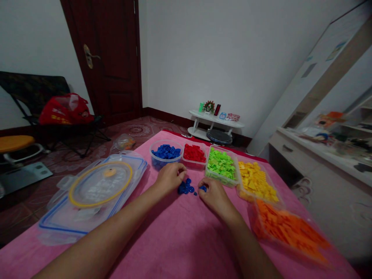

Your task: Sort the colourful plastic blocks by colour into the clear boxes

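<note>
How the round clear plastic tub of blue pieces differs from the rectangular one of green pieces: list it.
The round tub has a circular rim; the rectangular tub, corners. The round tub holds blue pieces, the rectangular tub green pieces. Both are open and filled.

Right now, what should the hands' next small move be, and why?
Perhaps bring the right hand toward the small loose blue piece: it lies apart on the pink cover, between that hand and the pile of blue pieces, while the left hand is beside the pile.
</note>
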Tool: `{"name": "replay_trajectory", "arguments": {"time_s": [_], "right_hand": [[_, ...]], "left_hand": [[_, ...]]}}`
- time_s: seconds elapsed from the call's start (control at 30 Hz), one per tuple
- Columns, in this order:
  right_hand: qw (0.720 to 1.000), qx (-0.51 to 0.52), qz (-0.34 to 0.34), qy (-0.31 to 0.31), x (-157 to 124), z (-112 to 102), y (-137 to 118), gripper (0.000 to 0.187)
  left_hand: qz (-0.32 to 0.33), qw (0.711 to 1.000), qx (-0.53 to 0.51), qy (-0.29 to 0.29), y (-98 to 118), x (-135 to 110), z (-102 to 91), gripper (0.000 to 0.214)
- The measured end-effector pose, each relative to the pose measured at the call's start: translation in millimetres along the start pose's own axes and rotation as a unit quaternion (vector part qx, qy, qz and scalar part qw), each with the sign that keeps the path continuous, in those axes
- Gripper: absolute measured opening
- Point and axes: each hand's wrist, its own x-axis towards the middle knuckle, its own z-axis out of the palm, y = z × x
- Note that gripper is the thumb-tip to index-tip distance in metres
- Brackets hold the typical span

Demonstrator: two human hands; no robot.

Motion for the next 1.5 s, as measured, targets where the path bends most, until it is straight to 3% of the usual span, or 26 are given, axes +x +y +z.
{"name": "replay_trajectory", "arguments": {"time_s": [0.17,0.3,0.37,0.43,0.47,0.5,0.57,0.63,0.7,0.8,0.97,1.07,1.17,1.27,1.37,1.43,1.5], "right_hand": [[0.999,-0.022,0.001,-0.032,-4,10,2,0.014],[0.998,-0.045,-0.003,-0.037,-8,16,1,0.011],[0.998,-0.039,0.001,-0.05,-7,10,-1,0.015],[0.998,-0.023,0.012,-0.061,-5,-3,-6,0.016],[0.998,-0.016,0.015,-0.059,-3,-11,-9,0.016],[0.999,-0.011,0.014,-0.05,-2,-19,-14,0.016],[1.0,-0.001,0.002,-0.024,-2,-33,-24,0.016],[1.0,0.011,-0.01,-0.013,-3,-42,-36,0.014],[0.999,0.022,-0.016,-0.029,-7,-43,-45,0.012],[0.997,0.027,-0.017,-0.068,-11,-40,-53,0.016],[0.994,0.067,-0.023,-0.088,-14,-45,-61,0.024],[0.994,0.088,-0.029,-0.051,-12,-53,-63,0.019],[0.994,0.107,-0.025,-0.009,-10,-58,-62,0.015],[0.993,0.116,-0.023,0.021,-10,-62,-60,0.015],[0.993,0.109,-0.018,0.046,-9,-64,-57,0.014],[0.993,0.104,-0.021,0.048,-8,-63,-53,0.015],[0.995,0.09,-0.024,0.044,-6,-56,-45,0.016]], "left_hand": [[0.0,0.983,0.114,-0.146,15,-12,-14.9,0.019],[0.005,0.975,0.142,-0.169,14,-16,-10.2,0.01],[0.002,0.983,0.084,-0.162,11,-14,-6.5,0.004],[-0.022,0.981,-0.066,-0.181,9,-11,-2.0,0.005],[-0.051,0.963,-0.171,-0.202,10,-10,0.8,0.01],[-0.093,0.927,-0.284,-0.225,11,-9,4.2,0.015],[-0.196,0.809,-0.485,-0.269,16,-10,12.7,0.028],[-0.284,0.68,-0.612,-0.287,21,-14,22.8,0.038],[-0.319,0.587,-0.686,-0.288,25,-18,32.4,0.042],[-0.31,0.517,-0.749,-0.275,26,-23,42.2,0.04],[-0.31,0.477,-0.775,-0.274,24,-25,49.7,0.022],[-0.312,0.484,-0.77,-0.275,25,-22,47.9,0.014],[-0.321,0.536,-0.74,-0.249,29,-10,29.1,0.016],[-0.287,0.634,-0.705,-0.139,32,13,-5.5,0.017],[-0.203,0.748,-0.632,0.029,21,44,-37.0,0.016],[-0.153,0.825,-0.524,0.148,6,61,-48.0,0.017],[-0.127,0.902,-0.366,0.19,-7,70,-50.4,0.023]]}}
